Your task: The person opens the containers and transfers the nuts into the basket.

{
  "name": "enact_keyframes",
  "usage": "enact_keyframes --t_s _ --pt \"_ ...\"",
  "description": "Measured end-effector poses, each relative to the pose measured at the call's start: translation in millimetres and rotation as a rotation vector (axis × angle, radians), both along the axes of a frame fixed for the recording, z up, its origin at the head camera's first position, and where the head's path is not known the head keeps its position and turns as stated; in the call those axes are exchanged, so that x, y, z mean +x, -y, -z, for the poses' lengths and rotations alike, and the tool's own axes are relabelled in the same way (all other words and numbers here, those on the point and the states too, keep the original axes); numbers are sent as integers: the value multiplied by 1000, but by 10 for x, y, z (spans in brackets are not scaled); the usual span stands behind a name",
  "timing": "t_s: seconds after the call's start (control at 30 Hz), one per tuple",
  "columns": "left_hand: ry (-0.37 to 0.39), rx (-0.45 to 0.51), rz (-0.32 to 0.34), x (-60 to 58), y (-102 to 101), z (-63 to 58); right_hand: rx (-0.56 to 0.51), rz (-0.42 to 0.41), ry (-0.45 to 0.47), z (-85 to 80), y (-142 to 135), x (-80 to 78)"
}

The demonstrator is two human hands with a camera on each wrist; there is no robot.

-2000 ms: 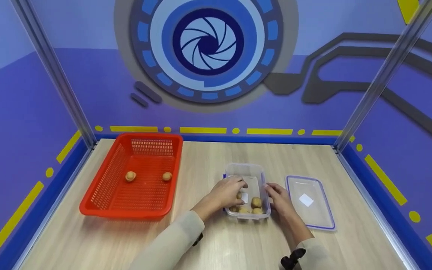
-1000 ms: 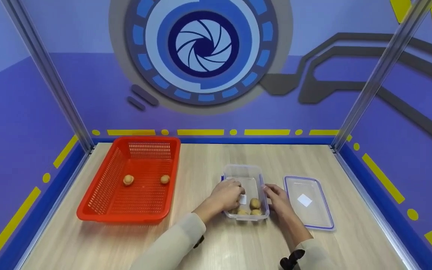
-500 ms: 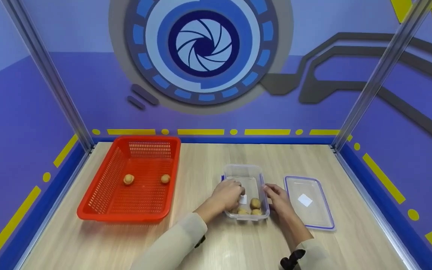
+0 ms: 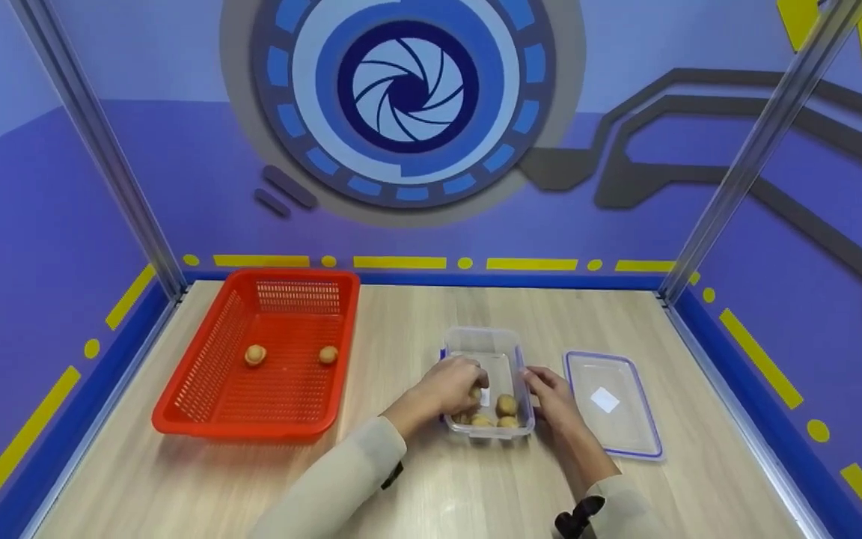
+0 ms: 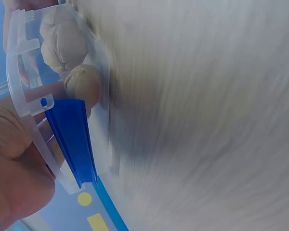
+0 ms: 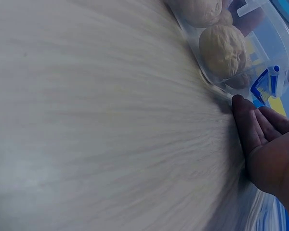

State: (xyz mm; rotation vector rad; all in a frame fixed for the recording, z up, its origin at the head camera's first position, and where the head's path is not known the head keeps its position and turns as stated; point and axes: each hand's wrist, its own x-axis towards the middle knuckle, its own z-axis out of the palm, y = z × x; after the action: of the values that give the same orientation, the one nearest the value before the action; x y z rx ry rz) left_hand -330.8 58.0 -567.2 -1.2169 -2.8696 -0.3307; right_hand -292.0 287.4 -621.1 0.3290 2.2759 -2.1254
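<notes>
Nearest are two cream sleeves [image 4: 334,479] with black fittings [image 4: 579,516] at the cuffs, over a pale wood-grain table [image 4: 468,494] that catches a soft shine at its near edge. Beyond them the left hand [image 4: 447,385] dips into a clear rectangular plastic box [image 4: 485,338], its curled fingers pinching a round tan wrinkled walnut [image 5: 84,86] low inside. More tan walnuts [image 4: 506,405] sit along the box's near end. The right hand [image 4: 555,400], fingers fairly straight and thumb apart, touches the box's right side. A blue plastic clip [image 5: 72,144] hangs at the box's left side. Right of it lies a flat clear lid [image 4: 629,430] with a blue-violet rim and a white square label [image 4: 604,400]. At left, reaching farther back, a red slotted plastic basket [image 4: 251,430] holds two walnuts [image 4: 255,355] well apart. Farthest, silvery metal posts [image 4: 764,153] stand at both back corners before blue-violet printed walls [image 4: 169,172], with yellow dashes [image 4: 401,262], a blue bottom strip [image 4: 513,281] and a large round shutter-like emblem [image 4: 407,88].
</notes>
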Motion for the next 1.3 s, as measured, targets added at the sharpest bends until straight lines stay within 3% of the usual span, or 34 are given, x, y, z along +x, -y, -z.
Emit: enact_keyframes --t_s 0.3,0.57,0.8,0.93,1.17,1.3 --pt "27 127 43 3 18 -47 13 11 -2 18 21 -17" --pt "47 213 118 85 72 -288 7 5 15 4 23 4" --pt "-1 250 109 206 309 -592 11 -14 18 -21 -8 -9" --pt "-42 263 102 241 490 -704 20 -4 13 -23 4 -5" --pt "26 360 125 186 777 -844 -11 16 -17 3 22 -11" --pt "12 395 80 128 946 -889 -11 17 -15 11 18 -8"
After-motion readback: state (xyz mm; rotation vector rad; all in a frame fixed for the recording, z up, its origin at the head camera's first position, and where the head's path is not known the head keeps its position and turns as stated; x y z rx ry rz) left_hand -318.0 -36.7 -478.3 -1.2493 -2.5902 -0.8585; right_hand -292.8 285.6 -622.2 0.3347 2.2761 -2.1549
